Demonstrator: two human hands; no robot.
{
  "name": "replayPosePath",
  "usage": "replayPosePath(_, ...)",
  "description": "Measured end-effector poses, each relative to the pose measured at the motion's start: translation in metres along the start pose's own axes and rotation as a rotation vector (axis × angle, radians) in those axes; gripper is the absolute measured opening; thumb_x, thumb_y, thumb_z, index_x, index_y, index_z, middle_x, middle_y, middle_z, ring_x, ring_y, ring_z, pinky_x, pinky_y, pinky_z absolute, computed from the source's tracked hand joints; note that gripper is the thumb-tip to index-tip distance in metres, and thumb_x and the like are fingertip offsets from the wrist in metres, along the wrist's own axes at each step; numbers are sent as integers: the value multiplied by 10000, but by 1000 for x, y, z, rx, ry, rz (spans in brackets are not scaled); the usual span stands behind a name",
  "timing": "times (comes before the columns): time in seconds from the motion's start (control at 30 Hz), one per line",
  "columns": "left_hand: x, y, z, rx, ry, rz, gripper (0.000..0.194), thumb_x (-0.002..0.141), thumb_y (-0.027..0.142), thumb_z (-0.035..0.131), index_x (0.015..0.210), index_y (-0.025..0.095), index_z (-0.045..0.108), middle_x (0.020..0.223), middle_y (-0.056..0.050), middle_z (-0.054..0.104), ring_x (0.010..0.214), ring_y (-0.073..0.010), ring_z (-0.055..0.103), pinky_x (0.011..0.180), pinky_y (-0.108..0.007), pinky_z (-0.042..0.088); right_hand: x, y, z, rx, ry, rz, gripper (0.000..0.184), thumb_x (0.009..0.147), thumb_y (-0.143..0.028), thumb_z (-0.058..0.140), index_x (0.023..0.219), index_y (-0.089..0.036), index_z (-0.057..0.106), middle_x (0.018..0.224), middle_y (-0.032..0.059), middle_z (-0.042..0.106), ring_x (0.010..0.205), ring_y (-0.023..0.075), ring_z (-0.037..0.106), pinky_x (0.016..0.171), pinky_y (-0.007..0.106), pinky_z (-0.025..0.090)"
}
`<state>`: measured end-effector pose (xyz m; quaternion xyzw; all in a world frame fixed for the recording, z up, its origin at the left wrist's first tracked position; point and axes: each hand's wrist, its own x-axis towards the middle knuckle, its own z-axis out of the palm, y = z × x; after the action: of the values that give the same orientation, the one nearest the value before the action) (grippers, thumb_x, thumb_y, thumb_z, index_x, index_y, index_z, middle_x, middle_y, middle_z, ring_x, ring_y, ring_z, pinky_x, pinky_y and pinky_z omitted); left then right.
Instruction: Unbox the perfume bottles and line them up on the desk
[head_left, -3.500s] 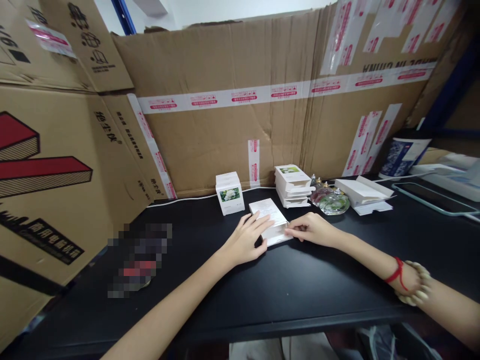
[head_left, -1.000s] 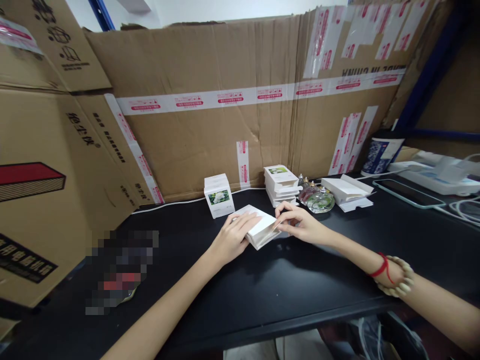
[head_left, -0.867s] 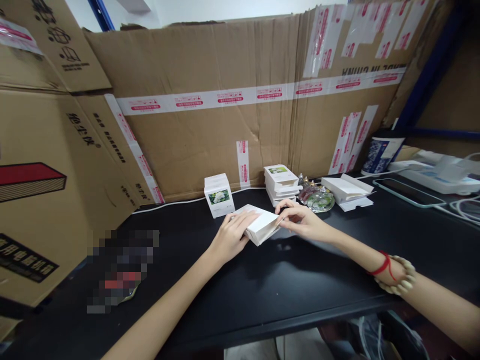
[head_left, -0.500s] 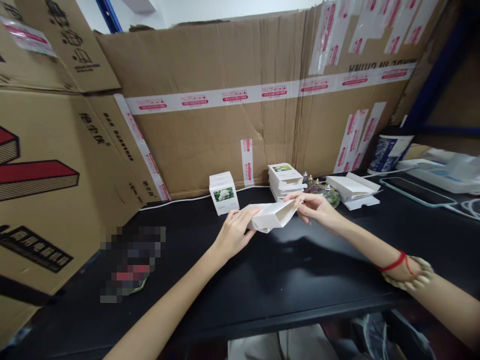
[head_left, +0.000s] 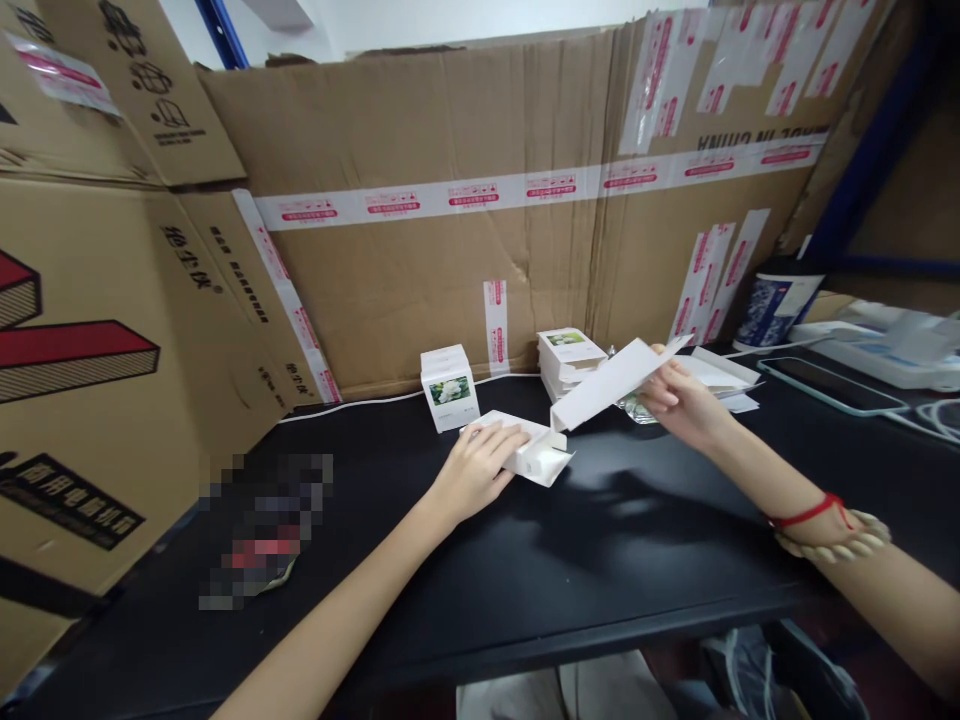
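Observation:
My left hand (head_left: 471, 472) is wrapped over a small white box (head_left: 544, 460), held low over the black table with its open end and loose flaps facing right. In my right hand (head_left: 686, 405), fingers closed, is a folded white card insert (head_left: 606, 385), tilted up to the right; its lower left end is just above the box's open end. Behind the left hand stands a white box with a flower picture (head_left: 450, 400). A stack of similar flower boxes (head_left: 571, 350) is farther back. Small glass bottles (head_left: 637, 410) are mostly hidden behind the insert and right hand.
Folded white card pieces (head_left: 724, 372) lie beyond my right hand. A phone (head_left: 832, 385), a patterned cup (head_left: 776, 305) and a white power strip (head_left: 900, 345) with cables are at the right. Cardboard walls (head_left: 420, 270) enclose the back and left. A pixelated item (head_left: 262, 535) lies left.
The card insert has come out of the box, drawn up and right by my right hand. My left hand keeps the box, whose open end now sits slightly lower.

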<state>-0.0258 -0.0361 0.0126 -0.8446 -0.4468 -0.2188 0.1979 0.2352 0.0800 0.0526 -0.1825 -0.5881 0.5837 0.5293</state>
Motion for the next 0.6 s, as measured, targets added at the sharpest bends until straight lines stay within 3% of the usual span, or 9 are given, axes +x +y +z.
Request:
replayPosePath(0.07,-1,-2,1,1,-50,15,379,780,113,486,1154,161,518,1191,-79,594,1091,-236,534,876,-373,380,5,-6,-9,-97,73,-47,333,687,-519,643,718,-265,431,502,-79,238,379,76,229,340,211,212)
replayPosePath(0.17,-2,-4,1,-10,-69,23,388,766,117,496,1150,165,521,1188,-78,594,1085,-241,535,881,-375,386,10,-13,-20,-234,159,-107,318,725,-554,554,771,-274,411,599,-45,379,465,108,396,352,218,257)
replayPosePath(0.33,0,-4,-1,-20,-68,23,411,745,101,511,1149,172,519,1169,-75,600,1080,-235,536,885,-371,393,16,-19,-36,-147,334,-234,291,716,-486,550,778,-262,374,839,0,500,658,146,555,397,223,345)
replayPosePath(0.47,0,-4,-1,-19,-66,14,407,732,101,534,1134,164,529,1159,-80,603,1055,-228,546,897,-366,389,20,-19,-50,-68,632,-298,215,747,-404,489,758,-252,337,831,4,502,594,130,563,389,222,375)
replayPosePath(0.6,0,-4,-1,-24,-62,3,402,728,108,546,1127,159,533,1160,-80,602,1051,-223,545,895,-360,387,22,-15,-65,-197,919,-349,88,801,-320,353,806,-232,356,777,18,479,526,118,547,362,211,350)
